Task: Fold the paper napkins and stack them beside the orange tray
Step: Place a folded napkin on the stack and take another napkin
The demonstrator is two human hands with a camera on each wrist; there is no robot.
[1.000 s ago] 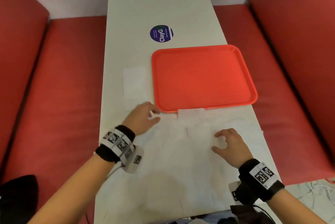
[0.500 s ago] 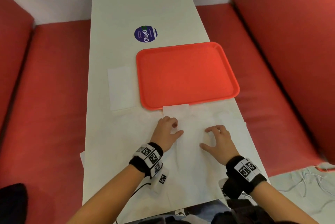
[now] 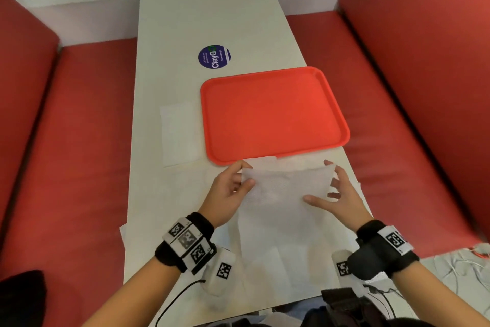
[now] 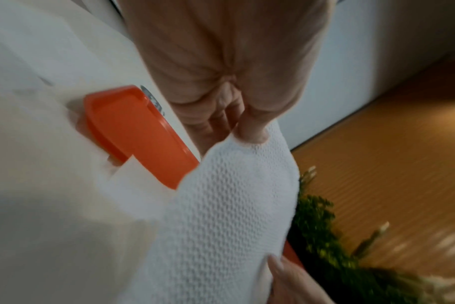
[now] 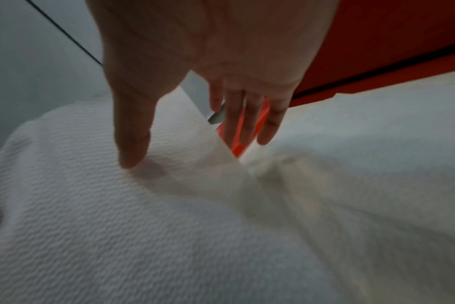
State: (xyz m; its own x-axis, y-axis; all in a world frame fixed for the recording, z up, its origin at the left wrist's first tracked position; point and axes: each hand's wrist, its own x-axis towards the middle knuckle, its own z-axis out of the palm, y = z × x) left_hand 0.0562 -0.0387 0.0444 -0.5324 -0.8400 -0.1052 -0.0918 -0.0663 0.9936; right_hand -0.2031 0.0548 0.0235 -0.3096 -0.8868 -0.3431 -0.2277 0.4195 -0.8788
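The orange tray (image 3: 273, 114) lies on the white table (image 3: 212, 8). One folded napkin (image 3: 180, 133) rests flat against the tray's left side. Just in front of the tray, both hands hold a white textured napkin (image 3: 286, 189) with its far edge raised off the table. My left hand (image 3: 248, 173) pinches the far left corner between thumb and finger, seen close up in the left wrist view as the napkin (image 4: 221, 226). My right hand (image 3: 318, 181) holds the right edge, thumb (image 5: 133, 144) on top and fingers behind. Other unfolded napkins (image 3: 265, 260) lie spread underneath.
Red bench seats (image 3: 79, 167) and red backrests (image 3: 424, 61) flank the narrow table. A round blue sticker (image 3: 214, 57) sits beyond the tray. A napkin corner (image 3: 265, 161) laps the tray's near rim. Cables (image 3: 464, 268) lie at the lower right.
The left hand came from the table's left side to the middle. Both hands, earlier flat on the spread napkins, have taken the top napkin's far edge and raised it.
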